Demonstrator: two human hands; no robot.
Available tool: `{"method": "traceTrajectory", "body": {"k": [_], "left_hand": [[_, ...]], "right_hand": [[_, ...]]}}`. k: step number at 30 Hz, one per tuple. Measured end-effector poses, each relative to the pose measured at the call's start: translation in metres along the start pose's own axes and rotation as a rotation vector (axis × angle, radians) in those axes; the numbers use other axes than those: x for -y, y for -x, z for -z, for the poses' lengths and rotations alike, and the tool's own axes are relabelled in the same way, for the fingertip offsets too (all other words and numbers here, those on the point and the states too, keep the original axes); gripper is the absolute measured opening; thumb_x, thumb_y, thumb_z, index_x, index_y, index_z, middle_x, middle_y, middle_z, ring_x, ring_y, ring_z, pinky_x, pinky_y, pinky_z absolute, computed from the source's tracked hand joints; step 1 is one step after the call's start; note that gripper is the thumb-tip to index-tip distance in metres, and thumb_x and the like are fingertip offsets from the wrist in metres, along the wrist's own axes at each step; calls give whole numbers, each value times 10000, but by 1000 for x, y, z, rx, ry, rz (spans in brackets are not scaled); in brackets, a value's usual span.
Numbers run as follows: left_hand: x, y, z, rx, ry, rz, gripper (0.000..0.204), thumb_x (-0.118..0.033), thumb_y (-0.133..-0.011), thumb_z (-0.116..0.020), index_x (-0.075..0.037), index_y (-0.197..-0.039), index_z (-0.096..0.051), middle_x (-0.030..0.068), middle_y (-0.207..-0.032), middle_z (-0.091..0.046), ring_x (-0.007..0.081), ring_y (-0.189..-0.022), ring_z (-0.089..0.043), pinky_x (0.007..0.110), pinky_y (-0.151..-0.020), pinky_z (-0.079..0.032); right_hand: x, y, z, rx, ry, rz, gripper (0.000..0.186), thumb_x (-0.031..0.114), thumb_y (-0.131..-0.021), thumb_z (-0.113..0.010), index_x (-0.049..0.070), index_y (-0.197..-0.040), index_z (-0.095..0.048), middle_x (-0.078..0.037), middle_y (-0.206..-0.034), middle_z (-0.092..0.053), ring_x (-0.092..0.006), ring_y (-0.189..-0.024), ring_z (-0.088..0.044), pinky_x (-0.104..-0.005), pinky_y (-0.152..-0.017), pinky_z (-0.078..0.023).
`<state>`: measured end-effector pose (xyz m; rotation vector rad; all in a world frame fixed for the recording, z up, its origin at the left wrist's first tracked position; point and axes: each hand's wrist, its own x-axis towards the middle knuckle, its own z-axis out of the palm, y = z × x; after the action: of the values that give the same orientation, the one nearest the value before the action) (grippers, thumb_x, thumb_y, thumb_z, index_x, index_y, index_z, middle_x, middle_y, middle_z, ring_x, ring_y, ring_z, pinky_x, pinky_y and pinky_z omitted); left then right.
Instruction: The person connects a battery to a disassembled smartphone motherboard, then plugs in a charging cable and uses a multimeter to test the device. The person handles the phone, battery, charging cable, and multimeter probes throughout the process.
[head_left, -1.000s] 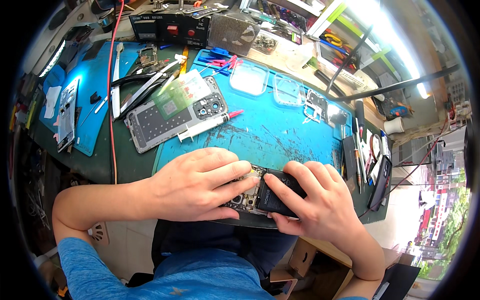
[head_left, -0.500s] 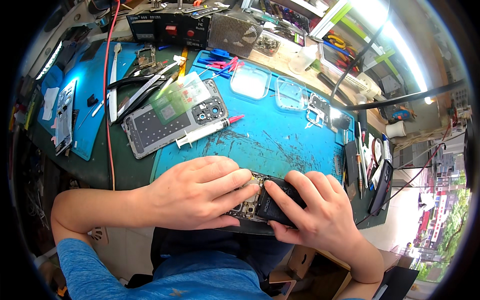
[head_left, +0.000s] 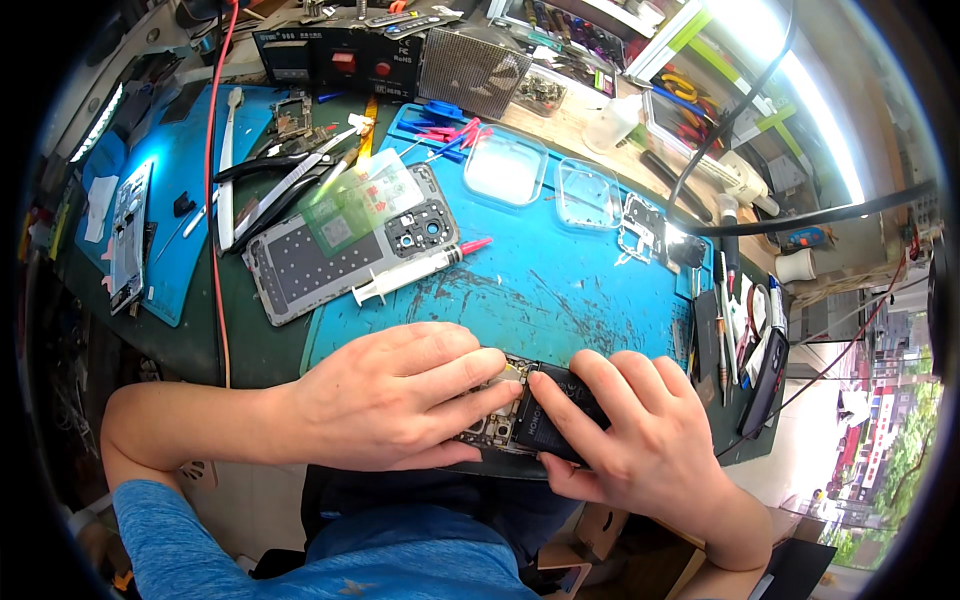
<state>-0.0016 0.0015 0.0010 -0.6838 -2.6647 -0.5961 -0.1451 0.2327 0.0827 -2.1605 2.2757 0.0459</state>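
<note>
My left hand (head_left: 400, 405) is closed over the left part of an opened phone (head_left: 500, 430), two fingertips on its exposed board near the middle. My right hand (head_left: 640, 430) grips the right part, index finger pressed at the edge of the black battery (head_left: 540, 430) and thumb at the lower edge. The phone lies at the front edge of the blue mat (head_left: 520, 300). Just above my left hand are a detached back cover (head_left: 310, 280) and a syringe (head_left: 405, 275) with a pink tip.
Clear plastic boxes (head_left: 505, 170), small blue clips (head_left: 440, 110), pliers (head_left: 260, 205) and phone parts (head_left: 640, 225) lie behind. A red cable (head_left: 210, 160) crosses the left side, a black lamp arm (head_left: 820, 210) the right. Pens and tools (head_left: 740, 330) stand at the right edge.
The whole scene, hands and phone included, has shifted a little lower in the picture. My fingers keep much the same position on the phone.
</note>
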Motion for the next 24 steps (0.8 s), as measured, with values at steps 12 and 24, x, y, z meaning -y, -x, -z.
{"method": "traceTrajectory", "body": {"k": [12, 24], "left_hand": [[-1, -1, 2, 7, 1, 14, 638, -417, -846, -825, -64, -1364, -708, 91, -1314, -618, 277, -1164, -624, 404, -1011, -542], [-2, -1, 1, 13, -16, 10, 658, -422, -836, -819, -64, -1376, -702, 88, -1311, -618, 284, -1170, -626, 413, -1027, -549]], "right_hand": [[1, -4, 5, 25, 7, 13, 555, 337, -801, -754, 40, -1267, -700, -99, -1164, -612, -208, -921, -565, -339, -715, -423], [1, -5, 6, 35, 8, 23, 550, 330, -807, -746, 28, -1264, -695, -97, -1154, -606, -203, -915, -561, -333, -712, -421]]}}
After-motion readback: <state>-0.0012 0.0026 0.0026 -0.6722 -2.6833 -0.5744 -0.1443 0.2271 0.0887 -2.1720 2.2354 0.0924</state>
